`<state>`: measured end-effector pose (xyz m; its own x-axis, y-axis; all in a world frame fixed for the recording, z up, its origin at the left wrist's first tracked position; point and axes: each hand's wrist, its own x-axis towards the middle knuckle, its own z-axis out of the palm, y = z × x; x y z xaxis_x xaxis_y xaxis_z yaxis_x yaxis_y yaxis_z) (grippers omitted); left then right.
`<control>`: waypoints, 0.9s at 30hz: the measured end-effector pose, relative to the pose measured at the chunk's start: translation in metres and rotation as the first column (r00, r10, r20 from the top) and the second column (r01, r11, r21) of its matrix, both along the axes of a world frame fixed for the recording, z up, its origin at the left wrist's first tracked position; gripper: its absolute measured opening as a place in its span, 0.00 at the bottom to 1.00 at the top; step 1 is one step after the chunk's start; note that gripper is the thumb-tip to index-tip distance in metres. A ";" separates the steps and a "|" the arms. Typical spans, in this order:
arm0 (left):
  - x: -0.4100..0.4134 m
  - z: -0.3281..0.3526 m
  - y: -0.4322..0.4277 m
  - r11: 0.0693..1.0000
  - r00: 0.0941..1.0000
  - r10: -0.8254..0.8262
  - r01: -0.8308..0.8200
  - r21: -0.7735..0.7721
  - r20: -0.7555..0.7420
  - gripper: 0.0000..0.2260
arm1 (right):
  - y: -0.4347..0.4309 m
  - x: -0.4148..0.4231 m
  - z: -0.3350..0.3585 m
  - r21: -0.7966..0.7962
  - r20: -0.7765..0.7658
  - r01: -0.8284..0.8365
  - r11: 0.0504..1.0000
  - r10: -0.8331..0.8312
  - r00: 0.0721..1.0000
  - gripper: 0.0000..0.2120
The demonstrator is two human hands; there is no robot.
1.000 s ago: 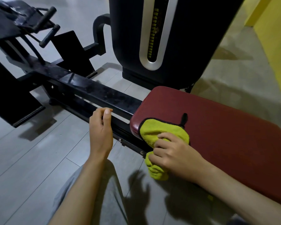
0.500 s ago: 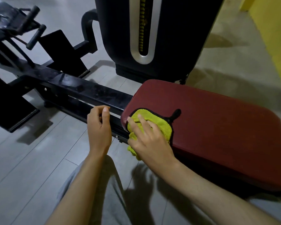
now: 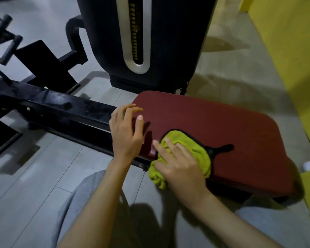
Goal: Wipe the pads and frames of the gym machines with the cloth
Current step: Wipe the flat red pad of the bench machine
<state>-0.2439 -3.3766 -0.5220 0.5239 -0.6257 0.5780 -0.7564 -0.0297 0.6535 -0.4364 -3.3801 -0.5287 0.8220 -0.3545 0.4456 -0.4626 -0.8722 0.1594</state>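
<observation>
Right hand (image 3: 179, 165): fingers extended, pressing yellow-green cloth (image 3: 197, 151) flat on red seat pad (image 3: 222, 120), near-left corner; cloth overhangs near edge. Left hand (image 3: 125, 133): relaxed, grasping nothing, over pad's left end beside black frame rail (image 3: 61, 108).

I recorded my left hand (image 3: 126, 133) palm down, fingers loosely spread and slightly bent, gripping nothing. My right hand (image 3: 179, 167) lay palm down, fingers splayed and near straight, pressing flat. My left forearm (image 3: 97, 203) and right forearm (image 3: 231, 217) were bare and reached forward, wrists apart.
</observation>
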 end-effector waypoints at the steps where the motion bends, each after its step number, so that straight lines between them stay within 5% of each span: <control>1: 0.000 -0.002 -0.001 1.000 1.000 0.016 -0.017 0.004 0.026 0.12 | 0.000 0.008 -0.005 -0.005 0.005 0.001 1.000 -0.001 1.000 0.09; 11: -0.005 -0.003 -0.005 0.991 0.993 0.059 -0.071 0.110 0.105 0.14 | -0.012 -0.064 0.002 -0.020 0.123 -0.046 0.999 0.048 0.991 0.13; 19: -0.041 0.008 -0.010 0.994 0.975 -0.046 0.023 0.108 0.218 0.16 | -0.036 -0.230 0.023 0.014 -0.025 -0.054 0.998 0.055 0.998 0.10; 27: -0.048 0.005 -0.015 0.994 0.978 -0.029 0.007 0.108 0.206 0.18 | -0.022 -0.130 0.001 -0.103 0.187 -0.058 0.993 0.076 0.979 0.13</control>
